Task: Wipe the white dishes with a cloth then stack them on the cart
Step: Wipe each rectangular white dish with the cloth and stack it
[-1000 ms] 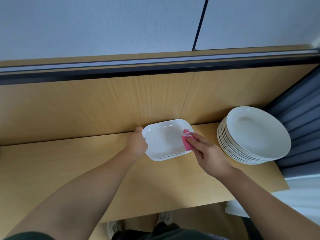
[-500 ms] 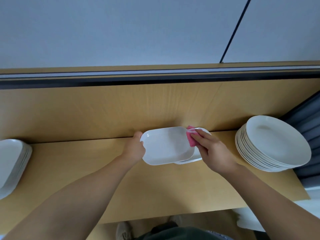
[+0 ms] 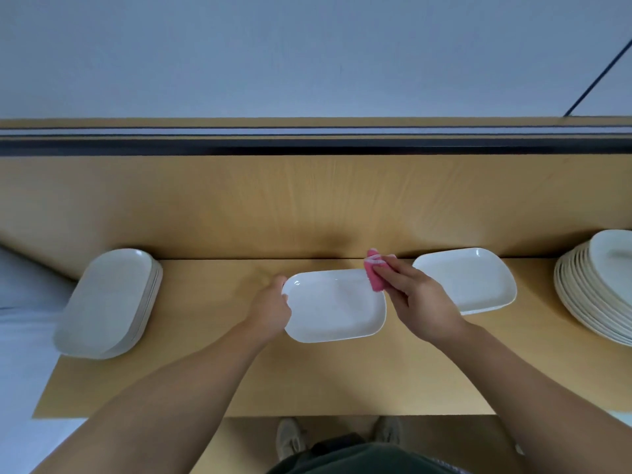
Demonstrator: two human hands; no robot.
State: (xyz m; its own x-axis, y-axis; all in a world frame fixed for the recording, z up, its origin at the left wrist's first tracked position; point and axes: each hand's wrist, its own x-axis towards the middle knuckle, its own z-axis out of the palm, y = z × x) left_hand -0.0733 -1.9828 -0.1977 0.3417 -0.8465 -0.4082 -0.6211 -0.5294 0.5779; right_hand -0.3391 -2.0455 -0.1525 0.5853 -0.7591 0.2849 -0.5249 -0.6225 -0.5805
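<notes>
Your left hand (image 3: 270, 309) is gripping the left rim of the white dish (image 3: 335, 306), fingers curled round its edge, while your right hand (image 3: 417, 299) is pinching a pink cloth (image 3: 374, 277) against the dish's upper right corner. Glossy, rectangular and round-cornered, the dish is showing at centre frame over the wooden surface (image 3: 307, 378). A second dish (image 3: 468, 282) is lying just right of it. A stack of rectangular dishes (image 3: 106, 302) is sitting at the left and a stack of round plates (image 3: 595, 289) at the right edge.

dish (image 3: 337, 307): glossy white ceramic (smooth) | cloth (image 3: 375, 276): pink, soft | shelf (image 3: 307, 378): matt wood grain
</notes>
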